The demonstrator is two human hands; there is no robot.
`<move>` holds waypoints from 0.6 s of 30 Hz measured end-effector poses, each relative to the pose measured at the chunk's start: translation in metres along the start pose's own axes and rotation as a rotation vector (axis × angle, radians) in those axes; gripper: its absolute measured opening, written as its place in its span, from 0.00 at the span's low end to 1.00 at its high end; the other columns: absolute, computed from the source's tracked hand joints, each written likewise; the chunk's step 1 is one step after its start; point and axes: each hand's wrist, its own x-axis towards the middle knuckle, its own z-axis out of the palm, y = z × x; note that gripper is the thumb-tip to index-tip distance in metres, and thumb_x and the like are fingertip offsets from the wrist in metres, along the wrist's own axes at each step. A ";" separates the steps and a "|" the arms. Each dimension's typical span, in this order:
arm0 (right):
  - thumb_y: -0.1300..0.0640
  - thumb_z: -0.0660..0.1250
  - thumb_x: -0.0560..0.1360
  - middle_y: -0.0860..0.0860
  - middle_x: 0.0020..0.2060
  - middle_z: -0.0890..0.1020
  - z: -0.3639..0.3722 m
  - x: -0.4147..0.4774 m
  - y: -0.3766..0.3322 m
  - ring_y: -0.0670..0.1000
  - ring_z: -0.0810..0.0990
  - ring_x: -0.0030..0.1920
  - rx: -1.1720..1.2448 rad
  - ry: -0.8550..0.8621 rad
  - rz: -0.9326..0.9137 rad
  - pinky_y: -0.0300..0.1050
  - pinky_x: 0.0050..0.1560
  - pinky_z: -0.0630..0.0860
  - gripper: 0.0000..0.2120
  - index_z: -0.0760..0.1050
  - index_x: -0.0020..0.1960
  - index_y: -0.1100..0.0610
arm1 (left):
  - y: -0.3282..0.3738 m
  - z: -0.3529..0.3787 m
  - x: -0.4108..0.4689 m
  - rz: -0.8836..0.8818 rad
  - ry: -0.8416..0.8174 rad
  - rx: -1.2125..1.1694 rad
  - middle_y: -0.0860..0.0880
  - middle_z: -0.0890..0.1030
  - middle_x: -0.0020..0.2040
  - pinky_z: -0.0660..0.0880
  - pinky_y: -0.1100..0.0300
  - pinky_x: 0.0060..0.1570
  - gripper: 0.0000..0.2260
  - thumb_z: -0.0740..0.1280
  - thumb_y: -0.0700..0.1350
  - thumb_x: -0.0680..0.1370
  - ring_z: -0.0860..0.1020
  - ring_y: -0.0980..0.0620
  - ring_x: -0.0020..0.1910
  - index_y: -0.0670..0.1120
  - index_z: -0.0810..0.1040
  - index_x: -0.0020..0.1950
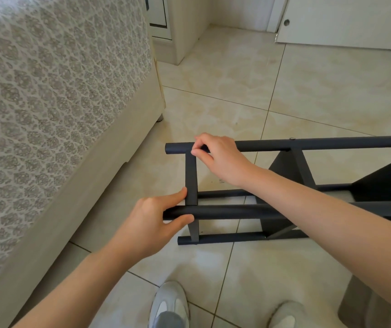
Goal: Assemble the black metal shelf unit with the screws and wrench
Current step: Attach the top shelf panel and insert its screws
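The black metal shelf unit (284, 211) lies on its side on the tiled floor, its round tubes running left to right and flat cross bars joining them. My left hand (156, 221) grips the end of the near upper tube, thumb against the cross bar. My right hand (218, 157) rests on the far upper tube (331, 143) near its left end, with fingertips pinched at the joint with the cross bar; what they pinch is too small to tell. A screw head (292, 138) shows further right on that tube. No wrench is visible.
A bed with a patterned cover (47, 102) and beige base runs along the left. White cabinet doors (345, 22) stand at the back. My two shoes (169, 306) are at the bottom edge. A grey object (364, 301) sits at the lower right.
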 end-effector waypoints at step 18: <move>0.54 0.67 0.78 0.49 0.54 0.83 0.004 0.006 0.017 0.47 0.79 0.57 0.253 0.077 0.029 0.45 0.63 0.73 0.08 0.81 0.53 0.56 | -0.015 0.007 0.010 0.263 0.090 -0.089 0.58 0.71 0.74 0.63 0.55 0.76 0.28 0.71 0.58 0.74 0.68 0.59 0.75 0.54 0.72 0.73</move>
